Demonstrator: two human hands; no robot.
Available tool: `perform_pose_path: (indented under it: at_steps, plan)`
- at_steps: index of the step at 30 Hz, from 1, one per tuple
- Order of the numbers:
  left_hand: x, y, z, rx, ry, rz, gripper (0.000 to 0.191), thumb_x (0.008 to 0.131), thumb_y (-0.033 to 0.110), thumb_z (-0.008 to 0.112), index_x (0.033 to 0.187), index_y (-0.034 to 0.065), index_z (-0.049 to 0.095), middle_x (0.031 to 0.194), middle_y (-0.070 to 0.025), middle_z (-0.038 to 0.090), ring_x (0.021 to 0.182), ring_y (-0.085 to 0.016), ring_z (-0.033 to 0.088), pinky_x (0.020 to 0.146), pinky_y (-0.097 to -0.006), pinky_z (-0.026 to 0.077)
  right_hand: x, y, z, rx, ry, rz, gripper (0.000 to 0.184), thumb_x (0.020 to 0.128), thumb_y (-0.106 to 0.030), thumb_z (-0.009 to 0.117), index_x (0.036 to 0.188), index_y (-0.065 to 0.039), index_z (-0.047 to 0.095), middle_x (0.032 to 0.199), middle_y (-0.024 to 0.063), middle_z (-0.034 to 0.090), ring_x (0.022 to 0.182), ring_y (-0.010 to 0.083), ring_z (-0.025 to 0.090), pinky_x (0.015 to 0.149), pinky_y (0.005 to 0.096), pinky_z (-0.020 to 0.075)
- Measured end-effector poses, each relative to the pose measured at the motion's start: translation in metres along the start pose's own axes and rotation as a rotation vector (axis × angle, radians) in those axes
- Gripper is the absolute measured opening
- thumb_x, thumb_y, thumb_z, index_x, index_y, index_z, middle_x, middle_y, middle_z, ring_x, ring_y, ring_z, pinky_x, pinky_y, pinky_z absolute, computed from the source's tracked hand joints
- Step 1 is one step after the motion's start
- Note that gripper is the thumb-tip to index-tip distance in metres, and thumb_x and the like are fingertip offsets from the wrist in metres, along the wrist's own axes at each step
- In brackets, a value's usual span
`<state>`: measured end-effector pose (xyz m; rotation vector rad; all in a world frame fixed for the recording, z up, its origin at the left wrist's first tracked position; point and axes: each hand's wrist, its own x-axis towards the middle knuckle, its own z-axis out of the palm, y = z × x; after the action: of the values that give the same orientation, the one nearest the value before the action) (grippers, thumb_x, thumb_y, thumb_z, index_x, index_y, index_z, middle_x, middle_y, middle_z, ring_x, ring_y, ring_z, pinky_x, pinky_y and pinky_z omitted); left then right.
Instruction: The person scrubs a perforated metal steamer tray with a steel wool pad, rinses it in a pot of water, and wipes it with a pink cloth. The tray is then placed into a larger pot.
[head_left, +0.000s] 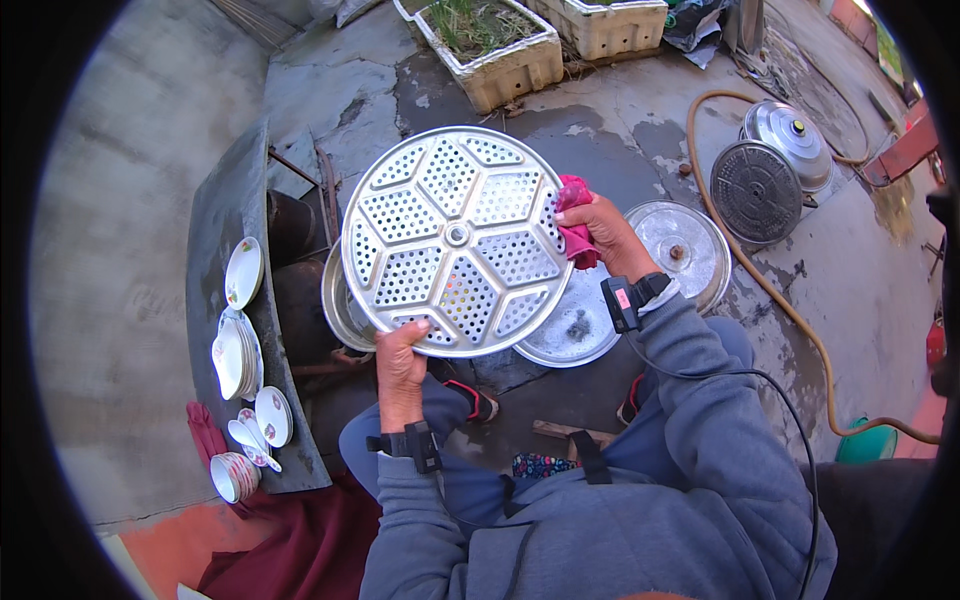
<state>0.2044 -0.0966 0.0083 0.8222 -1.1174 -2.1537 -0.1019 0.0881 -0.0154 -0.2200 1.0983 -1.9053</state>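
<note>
A round perforated metal steamer rack (457, 235) is held up, tilted, in front of me. My left hand (403, 367) grips its lower left rim, with the thumb on the top face. My right hand (604, 229) presses a pink-red cloth (576, 232) against the right rim; its fingers are partly hidden. Behind the rack, a metal basin (339, 304) shows at the left. Two round metal lids, one with a brown knob (679, 251) and one partly covered by the rack (574, 330), lie on the ground at the right.
A dark board (225, 202) at the left bears plates (234, 358), bowls (234, 478) and a white spoon (253, 444). A hose (772, 296) curves along the right, near a domed lid (787, 135) and a dark round plate (756, 192). Foam planters (517, 71) stand ahead.
</note>
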Motion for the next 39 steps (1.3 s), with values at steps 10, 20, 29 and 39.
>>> perform_pose_path:
  at_steps: [10, 20, 29, 39]
  plan:
    - [0.026, 0.012, -0.022, 0.024, 0.036, 0.008, 0.060, 0.070, -0.008, 0.060, 0.130, -0.0083, 0.053, 0.116, -0.0156, 0.067, 0.102, -0.027, 0.069, 0.095, -0.0385, 0.055, -0.007, 0.012, 0.001, 0.011, 0.065, -0.010, 0.051, 0.074, 0.005, 0.069, 0.124, 0.004, 0.057, 0.105, 0.0141, 0.069, 0.091, 0.0225, 0.071, 0.083, 0.0342, 0.0600]
    - [0.015, -0.052, 0.027, -0.242, 0.094, 0.087, 0.071, 0.077, -0.013, 0.056, 0.145, -0.0018, 0.042, 0.135, -0.0164, 0.058, 0.119, -0.030, 0.060, 0.108, -0.0440, 0.047, -0.017, 0.050, 0.005, 0.105, 0.211, -0.157, 0.041, 0.080, -0.002, 0.064, 0.121, 0.001, 0.062, 0.111, 0.0121, 0.070, 0.098, 0.0210, 0.069, 0.090, 0.0333, 0.0556]
    - [0.004, -0.019, 0.030, -0.005, -0.083, 0.081, 0.083, 0.068, -0.010, 0.057, 0.148, -0.0002, 0.037, 0.137, -0.0163, 0.055, 0.123, -0.031, 0.057, 0.111, -0.0448, 0.044, -0.013, 0.046, -0.010, 0.313, 0.112, -0.091, 0.043, 0.070, 0.006, 0.069, 0.112, 0.001, 0.064, 0.098, 0.0109, 0.070, 0.085, 0.0223, 0.070, 0.084, 0.0357, 0.0584]
    - [-0.003, 0.014, 0.011, 0.179, -0.073, -0.015, 0.090, 0.062, -0.001, 0.059, 0.149, 0.0002, 0.036, 0.136, -0.0163, 0.053, 0.124, -0.032, 0.054, 0.111, -0.0439, 0.041, -0.009, 0.022, -0.027, 0.147, 0.087, -0.129, 0.051, 0.063, 0.005, 0.072, 0.113, -0.001, 0.066, 0.098, 0.0078, 0.068, 0.086, 0.0214, 0.067, 0.086, 0.0350, 0.0547]
